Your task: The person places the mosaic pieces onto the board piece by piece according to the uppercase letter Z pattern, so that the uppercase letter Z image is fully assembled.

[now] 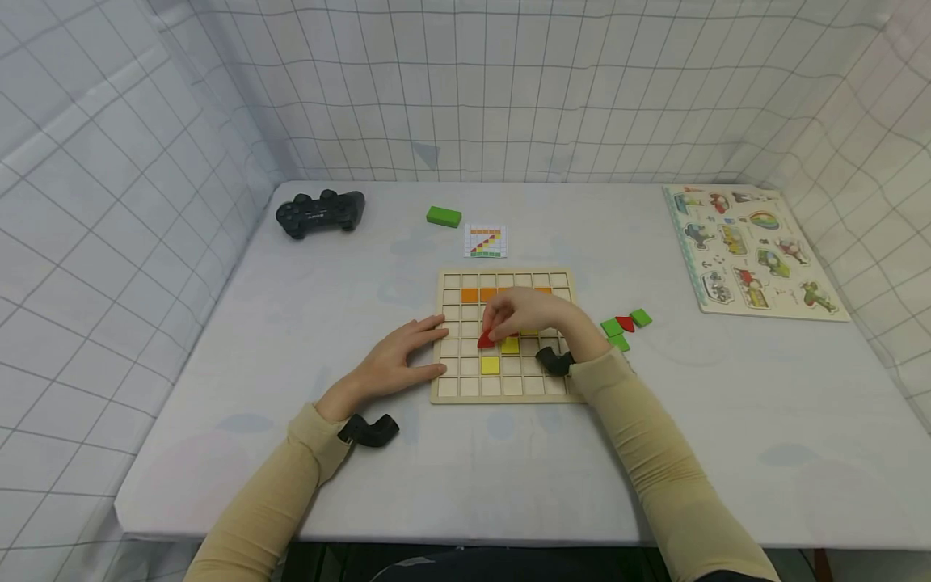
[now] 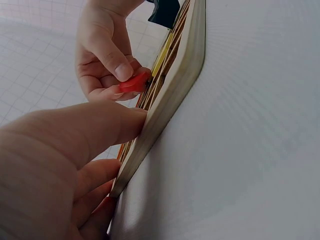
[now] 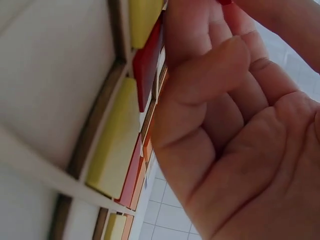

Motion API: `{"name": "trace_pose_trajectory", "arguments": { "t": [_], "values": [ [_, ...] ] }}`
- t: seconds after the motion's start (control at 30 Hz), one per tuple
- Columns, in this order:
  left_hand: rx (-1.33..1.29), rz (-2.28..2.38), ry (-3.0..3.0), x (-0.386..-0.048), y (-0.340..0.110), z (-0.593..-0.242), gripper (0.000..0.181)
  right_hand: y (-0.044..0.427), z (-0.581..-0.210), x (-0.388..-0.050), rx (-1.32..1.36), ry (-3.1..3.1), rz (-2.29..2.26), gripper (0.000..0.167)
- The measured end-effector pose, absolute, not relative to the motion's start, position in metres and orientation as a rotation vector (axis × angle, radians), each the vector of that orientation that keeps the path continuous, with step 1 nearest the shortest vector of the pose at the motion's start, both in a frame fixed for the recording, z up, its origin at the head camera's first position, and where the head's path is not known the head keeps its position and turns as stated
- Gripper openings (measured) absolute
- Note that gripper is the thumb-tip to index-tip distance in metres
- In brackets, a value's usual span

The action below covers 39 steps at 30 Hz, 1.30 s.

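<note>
A square wooden grid board (image 1: 454, 394) lies on the table, with a row of orange tiles (image 1: 469, 296) near its top. Yellow tiles (image 1: 490, 365) sit in lower squares, and the right wrist view shows dark red tiles (image 3: 149, 67) beside yellow ones. Over the board, my right hand (image 1: 529, 311) pinches a red tile (image 2: 134, 83) between thumb and fingers, tilted near the surface. My left hand (image 1: 393, 360) touches the board's left edge, its thumb and fingers spread along it. The right hand hides part of the grid.
Behind the board lie a small pattern card (image 1: 486, 241) and a green block (image 1: 444, 216). A black game controller (image 1: 320, 212) sits at back left. To the right are loose green tiles (image 1: 641, 317), a red tile (image 1: 625, 323) and a picture puzzle board (image 1: 756, 250).
</note>
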<state>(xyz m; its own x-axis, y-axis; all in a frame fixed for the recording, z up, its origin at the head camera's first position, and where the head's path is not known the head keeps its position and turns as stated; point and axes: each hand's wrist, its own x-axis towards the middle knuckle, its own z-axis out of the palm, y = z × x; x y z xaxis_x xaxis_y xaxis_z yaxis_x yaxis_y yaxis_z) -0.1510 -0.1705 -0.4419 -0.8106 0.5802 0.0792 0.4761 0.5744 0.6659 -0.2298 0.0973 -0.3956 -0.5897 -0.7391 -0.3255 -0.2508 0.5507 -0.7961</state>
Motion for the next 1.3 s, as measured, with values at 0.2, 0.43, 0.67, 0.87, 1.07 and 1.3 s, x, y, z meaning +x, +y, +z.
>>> {"name": "trace_pose_trajectory", "arguments": {
  "t": [0.2,0.43,0.67,0.87,1.07,1.3],
  "values": [
    [0.9,1.059,2.653,-0.1513,-0.1705,-0.4424,0.061,0.096,-0.3963,-0.2288,-0.801,2.169,-0.884,0.005],
    [0.902,1.066,2.652,-0.1511,-0.1704,-0.4423,0.061,0.0943,-0.3945,-0.2258,-0.819,2.218,-0.82,0.005],
    [0.916,1.063,2.653,-0.1516,-0.1704,-0.4423,0.061,0.0936,-0.396,-0.2253,-0.819,2.212,-0.797,0.003],
    [0.914,1.057,2.656,-0.1513,-0.1702,-0.4415,0.061,0.0928,-0.3949,-0.225,-0.821,2.198,-0.779,0.009],
    [0.908,1.066,2.657,-0.151,-0.1702,-0.4406,0.06,0.0922,-0.3921,-0.2236,-0.818,2.173,-0.779,0.011],
    [0.921,1.072,2.655,-0.1509,-0.1703,-0.4406,0.06,0.0934,-0.3917,-0.2236,-0.831,2.157,-0.781,0.011]
  ]
}}
